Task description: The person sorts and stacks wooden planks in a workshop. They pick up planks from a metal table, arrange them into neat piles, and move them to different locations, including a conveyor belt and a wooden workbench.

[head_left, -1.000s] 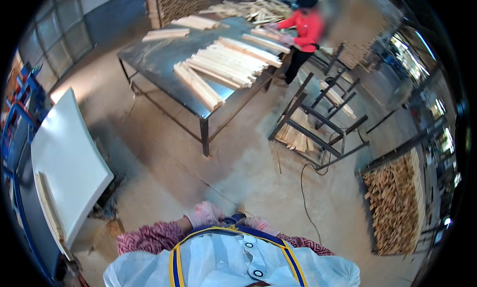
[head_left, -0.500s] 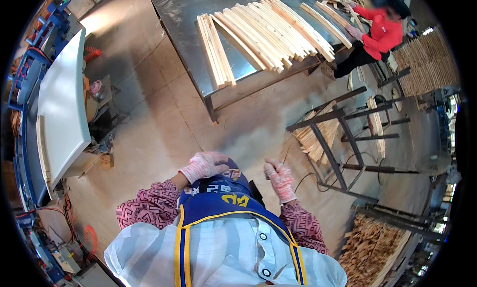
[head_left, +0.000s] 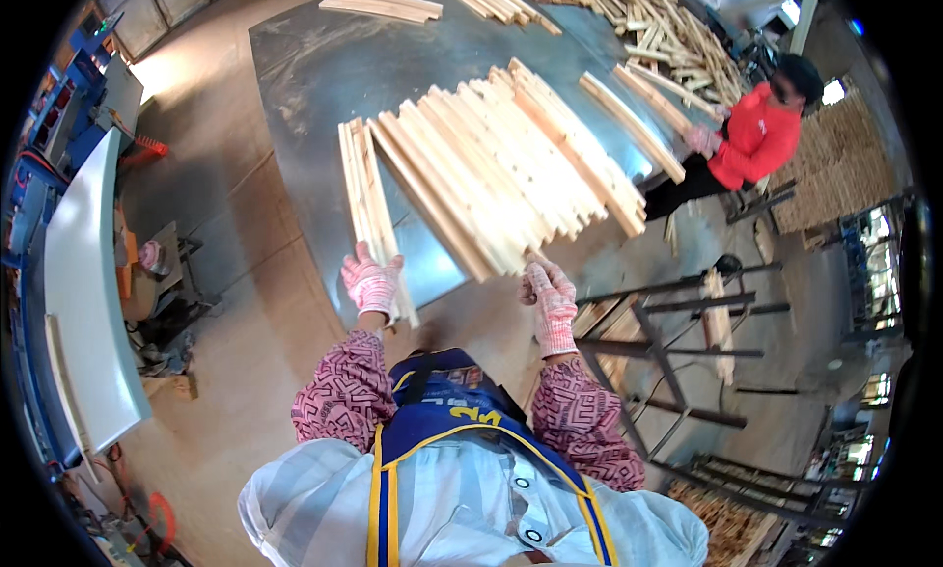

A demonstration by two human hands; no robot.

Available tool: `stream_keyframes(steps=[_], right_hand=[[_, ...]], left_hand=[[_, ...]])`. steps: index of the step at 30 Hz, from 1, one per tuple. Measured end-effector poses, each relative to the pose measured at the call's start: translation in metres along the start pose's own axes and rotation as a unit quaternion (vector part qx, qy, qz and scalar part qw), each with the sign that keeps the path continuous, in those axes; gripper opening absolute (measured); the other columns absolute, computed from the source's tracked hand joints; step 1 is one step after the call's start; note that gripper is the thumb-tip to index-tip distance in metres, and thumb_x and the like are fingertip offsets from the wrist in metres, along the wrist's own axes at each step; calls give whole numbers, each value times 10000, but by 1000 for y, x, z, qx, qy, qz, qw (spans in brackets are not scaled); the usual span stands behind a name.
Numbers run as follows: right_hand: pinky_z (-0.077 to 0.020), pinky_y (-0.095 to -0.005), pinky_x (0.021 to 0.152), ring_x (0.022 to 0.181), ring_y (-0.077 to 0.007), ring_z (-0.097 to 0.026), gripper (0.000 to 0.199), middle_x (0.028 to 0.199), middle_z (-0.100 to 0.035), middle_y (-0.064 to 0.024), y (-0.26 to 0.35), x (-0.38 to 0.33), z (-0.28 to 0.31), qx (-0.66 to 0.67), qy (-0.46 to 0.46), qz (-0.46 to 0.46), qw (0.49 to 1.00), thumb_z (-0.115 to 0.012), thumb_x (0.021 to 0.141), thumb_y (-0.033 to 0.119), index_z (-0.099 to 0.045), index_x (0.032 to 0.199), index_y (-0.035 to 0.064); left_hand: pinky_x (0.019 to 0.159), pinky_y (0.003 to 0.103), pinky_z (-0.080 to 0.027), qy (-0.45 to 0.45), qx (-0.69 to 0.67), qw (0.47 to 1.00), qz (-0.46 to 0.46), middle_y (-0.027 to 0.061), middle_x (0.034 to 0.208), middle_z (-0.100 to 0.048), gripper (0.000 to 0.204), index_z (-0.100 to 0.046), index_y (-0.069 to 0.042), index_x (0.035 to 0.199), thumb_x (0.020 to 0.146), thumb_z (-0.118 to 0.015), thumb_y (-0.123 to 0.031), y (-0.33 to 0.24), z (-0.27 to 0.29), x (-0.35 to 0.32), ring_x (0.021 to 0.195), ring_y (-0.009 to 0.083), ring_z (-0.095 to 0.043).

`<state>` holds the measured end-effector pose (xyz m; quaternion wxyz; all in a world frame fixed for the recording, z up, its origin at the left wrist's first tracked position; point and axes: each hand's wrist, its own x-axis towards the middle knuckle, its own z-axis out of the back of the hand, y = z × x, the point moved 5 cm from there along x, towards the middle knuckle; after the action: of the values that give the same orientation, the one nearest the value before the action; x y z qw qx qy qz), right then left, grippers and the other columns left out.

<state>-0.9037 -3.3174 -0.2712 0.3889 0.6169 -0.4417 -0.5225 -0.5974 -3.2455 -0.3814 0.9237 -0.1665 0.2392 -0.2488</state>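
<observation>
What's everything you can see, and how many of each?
metal table: one, grey, ahead
middle strips: many, pale, table centre
left strips: a few, pale, near left
right strips: a few, pale, table's right
far strips: two groups, pale, far side
loose wood pile: one, pale, far right
other person: one, red top, right
metal frame: one, black, right
wood stacks: at least two, brownish, right
white panel: one, white, left
blue machinery: count unclear, left
apron: one, blue and yellow, worn
left hand: one, pink-white glove, fingers over left strips
right hand: one, pink-white glove, near middle strips
</observation>
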Motion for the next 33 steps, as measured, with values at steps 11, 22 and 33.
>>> stream_keyframes(steps=[11, 22, 33], right_hand=[[-506, -238, 587, 629, -90, -588, 292, 809, -652, -29, -1, 241, 41, -130, -14, 28, 991, -656, 930, 131, -633, 1199, 21], [-319, -427, 1139, 1410, -385, -315, 1166, 1510, -314, -282, 126, 435, 75, -806, 110, 48, 580, -760, 697, 578, -162, 1523, 12], [-429, -424, 1048, 1260, -373, -496, 1147, 1358, -494, -246, 132, 480, 66, -724, 192, -29, 662, -705, 695, 620, -172, 1527, 37]], left_hand=[[1078, 471, -381, 29, 6, 992, 120, 152, 1498, -351, 1100, -114, -248, 1555, 702, -779, -446, -64, -24, 56, 1368, 347, -369], [1121, 442, -334, -7, -34, 994, 99, 250, 1529, -267, 1047, -155, -200, 1556, 746, -773, -438, -136, -79, 34, 1389, 397, -329], [1151, 430, -291, -78, 157, 984, -21, 206, 1555, -254, 903, -236, -153, 1542, 799, -708, -353, -259, -89, 40, 1422, 366, -273]])
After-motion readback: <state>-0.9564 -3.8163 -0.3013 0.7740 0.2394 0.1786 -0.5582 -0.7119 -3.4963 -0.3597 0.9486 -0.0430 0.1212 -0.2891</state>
